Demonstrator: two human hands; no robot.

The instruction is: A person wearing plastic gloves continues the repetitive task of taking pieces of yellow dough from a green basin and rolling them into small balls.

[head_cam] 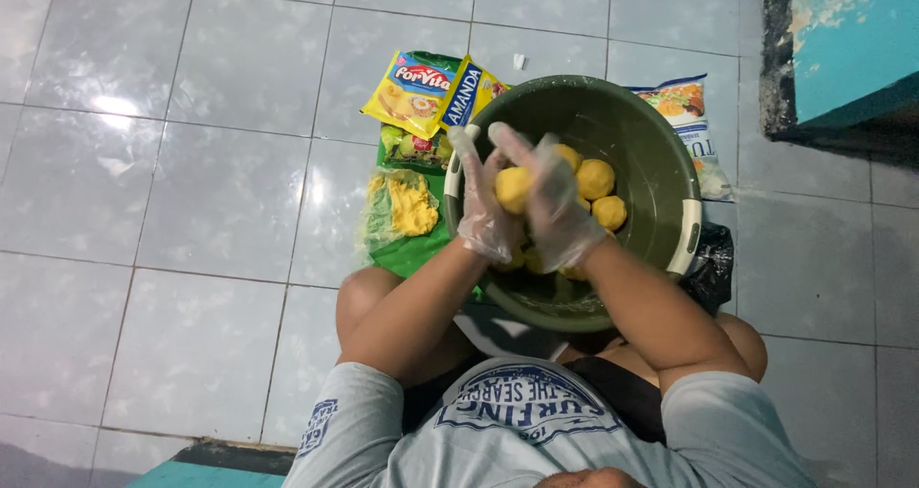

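Note:
A dark green round basin (661, 177) sits on the tiled floor between my knees. Several yellow dough balls (595, 178) lie inside it. My left hand (479, 206) and my right hand (555, 206), both in clear plastic gloves, are pressed together over the basin. Between the palms sits one yellow dough ball (512, 188), held by both hands.
Left of the basin lie yellow food packets (414, 91) and a clear wrapper with yellow fat (410, 206) on a green sheet. A printed bag (687, 110) lies at the far right of the basin, a black plastic bag (713, 263) beside it. A teal wall corner (842, 38) stands top right.

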